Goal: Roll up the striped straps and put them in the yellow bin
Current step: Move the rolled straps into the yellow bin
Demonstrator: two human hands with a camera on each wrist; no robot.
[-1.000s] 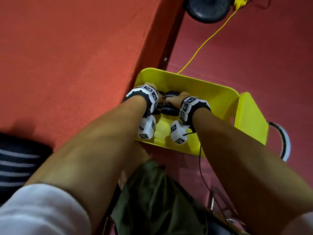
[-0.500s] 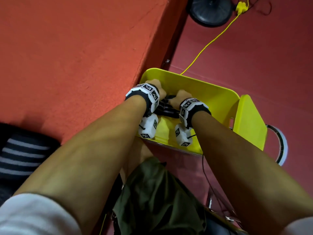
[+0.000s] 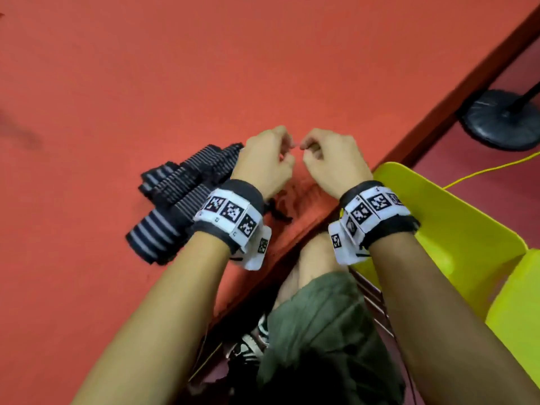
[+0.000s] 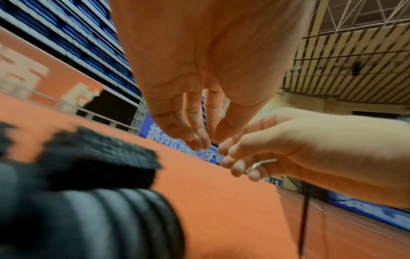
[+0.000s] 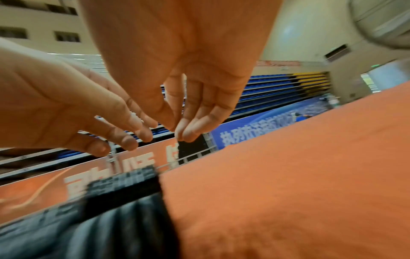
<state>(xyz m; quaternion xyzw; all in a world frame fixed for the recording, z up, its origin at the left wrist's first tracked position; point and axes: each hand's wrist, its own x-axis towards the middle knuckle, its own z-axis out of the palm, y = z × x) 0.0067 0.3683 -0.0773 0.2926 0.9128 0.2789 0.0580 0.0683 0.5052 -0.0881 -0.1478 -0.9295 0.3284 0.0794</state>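
On red mat (image 3: 146, 68), striped straps (image 3: 178, 194), one yellow bin (image 3: 455, 229)

Under my wrists lies a matt orange-red felt-like mat (image 3: 146, 83), its nap faintly rough. Beside my left arm the black, grey-striped woven elastic straps (image 3: 178, 185) look ribbed and soft, with fuzzy edges. To my right the bright yellow plastic bin (image 3: 455, 229) is smooth with a slight sheen. On both wrists sit black cloth bands carrying smooth white plastic marker blocks (image 3: 230, 213). My shorts are matt olive cloth (image 3: 318, 325).
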